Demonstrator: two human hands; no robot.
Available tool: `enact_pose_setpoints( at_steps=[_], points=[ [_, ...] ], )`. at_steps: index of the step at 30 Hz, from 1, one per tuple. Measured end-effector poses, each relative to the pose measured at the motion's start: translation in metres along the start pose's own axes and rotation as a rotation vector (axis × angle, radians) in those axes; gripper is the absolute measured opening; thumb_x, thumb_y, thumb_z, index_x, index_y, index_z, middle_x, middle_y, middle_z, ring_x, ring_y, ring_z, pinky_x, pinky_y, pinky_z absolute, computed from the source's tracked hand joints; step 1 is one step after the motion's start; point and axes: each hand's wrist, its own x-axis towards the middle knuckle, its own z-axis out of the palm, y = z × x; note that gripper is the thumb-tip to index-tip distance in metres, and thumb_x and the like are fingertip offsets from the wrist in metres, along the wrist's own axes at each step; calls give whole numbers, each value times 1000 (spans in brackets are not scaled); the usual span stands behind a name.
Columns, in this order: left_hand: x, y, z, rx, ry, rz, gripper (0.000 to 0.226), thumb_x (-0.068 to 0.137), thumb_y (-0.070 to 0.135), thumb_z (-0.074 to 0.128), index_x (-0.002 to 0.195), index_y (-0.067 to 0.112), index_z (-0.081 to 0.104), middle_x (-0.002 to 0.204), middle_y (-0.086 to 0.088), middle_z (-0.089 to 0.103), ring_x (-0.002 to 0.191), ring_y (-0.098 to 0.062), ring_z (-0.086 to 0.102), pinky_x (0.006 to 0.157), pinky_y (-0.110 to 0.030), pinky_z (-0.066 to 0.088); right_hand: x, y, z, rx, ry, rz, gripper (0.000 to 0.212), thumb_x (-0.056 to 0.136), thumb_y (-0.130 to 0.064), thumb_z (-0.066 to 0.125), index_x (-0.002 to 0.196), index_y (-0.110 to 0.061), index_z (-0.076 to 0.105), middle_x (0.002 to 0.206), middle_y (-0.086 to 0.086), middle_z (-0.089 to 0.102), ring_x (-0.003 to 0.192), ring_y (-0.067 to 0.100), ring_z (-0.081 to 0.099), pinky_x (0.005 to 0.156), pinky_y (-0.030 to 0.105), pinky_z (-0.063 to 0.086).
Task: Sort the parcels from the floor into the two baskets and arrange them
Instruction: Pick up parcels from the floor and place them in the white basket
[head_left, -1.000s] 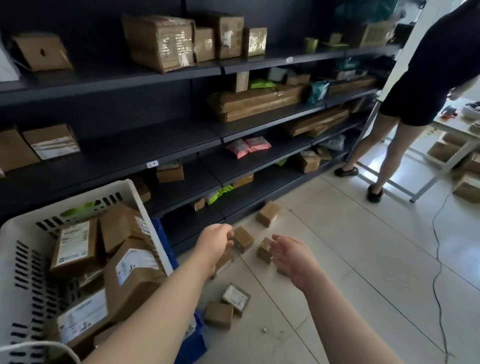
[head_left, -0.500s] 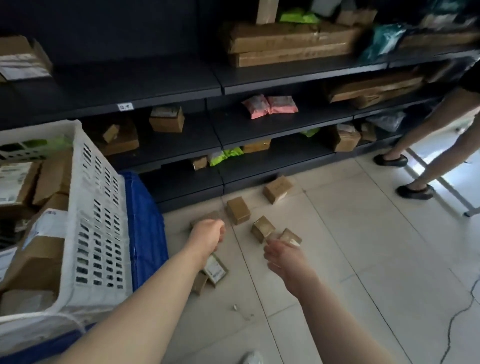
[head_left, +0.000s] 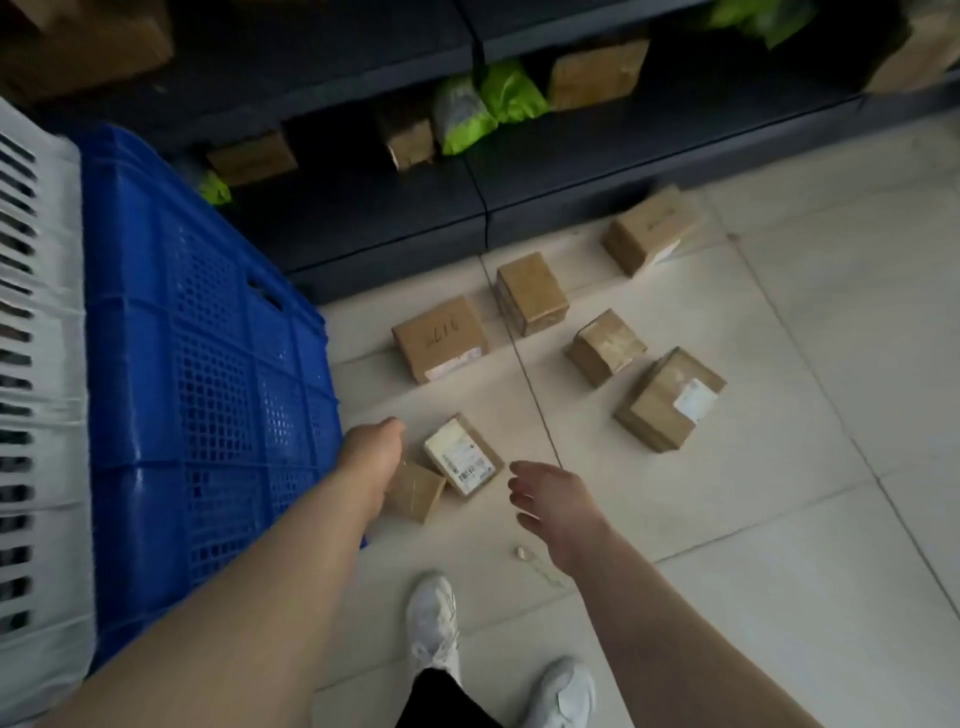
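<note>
The likeliest slip, in my judgement, is a clumsy double grab. The labelled parcel (head_left: 462, 457) lies against the small plain carton (head_left: 418, 493), perhaps overlapping its far edge. Lifting the carton first could tip or slide the parcel across the floor (head_left: 779, 467).

A 2nd risk is the blue basket (head_left: 208, 364), whose wall stands just left of the left hand (head_left: 374, 457). A quick upward swing could knock the knuckles or a parcel against its rim. The white basket (head_left: 41, 467) stands on the far side of it, further left, so anything meant for it has to clear the blue one.

A 3rd risk is mis-sorting, since the view is dim and smeared and no label can be read.

The left hand hangs over the near-left part of the small plain carton and hides that corner. Its back faces the camera and its fingers are out of sight, so I cannot tell whether they are curled or touching. The right hand (head_left: 550, 499) hovers just right of the labelled parcel and apart from it, its fingers loosely bent, slightly spread and holding nothing. The labelled parcel lies between the 2 hands. The 5 other cartons (head_left: 530, 291) lie farther off and to the right, well apart from both hands.
</note>
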Motion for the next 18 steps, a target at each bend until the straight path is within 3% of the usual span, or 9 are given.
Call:
enact_pose_setpoints(
  at_steps=[2,4,6,8,11,13,15,18],
  points=[
    [41,-19,12,41,21,-23,32,96,24,46,111,0,61,110,-14,63,103,-31,60,89,-38,48,45,18,14,-7,2,27,11,96,-15,55,94,-11,65,88,8,59,85,22,51,80,34,43],
    [79,-39,22,111,49,-34,38,96,24,46,117,-4,59,107,-15,61,96,-30,58,85,-37,48,84,39,26,-3,1,64,11,97,-14,53,93,-12,63,102,17,66,98,30,62,99,42,47],
    [113,-59,29,204,88,-31,41,99,23,44,123,-8,55,114,-19,59,94,-29,53,78,-35,42,118,61,38,13,2,96,11,98,-12,52,90,-13,60,121,25,64,123,41,55,110,50,36],
    [142,-74,34,307,143,-23,42,101,22,39,133,-6,47,129,-20,53,107,-33,52,78,-33,36,149,86,47,10,-8,114,17,98,-10,50,84,-15,59,108,21,64,129,43,47,110,53,33],
    [187,-91,39,406,185,-15,45,103,24,37,140,-1,41,139,-18,47,122,-34,48,82,-34,36,191,117,60,-19,-28,126,23,97,-5,47,86,-16,63,96,18,62,112,41,59,97,46,46],
    [214,-101,42,469,202,-24,45,103,25,35,141,2,40,141,-17,46,123,-34,47,81,-33,35,216,133,67,-33,-52,120,27,97,-3,46,82,-18,62,83,7,56,87,24,55,79,34,41],
    [234,-109,45,518,205,-28,45,104,25,34,142,3,38,142,-17,44,123,-34,46,81,-34,34,236,146,74,-41,-82,111,27,97,-3,46,79,-20,57,78,-1,50,73,13,49,79,32,38],
    [253,-115,50,574,169,-10,45,105,25,31,143,2,37,144,-17,42,127,-34,43,85,-34,34,254,157,85,-30,-138,112,28,97,-4,46,78,-25,51,82,-7,49,71,4,46,89,34,39]
  ],
)
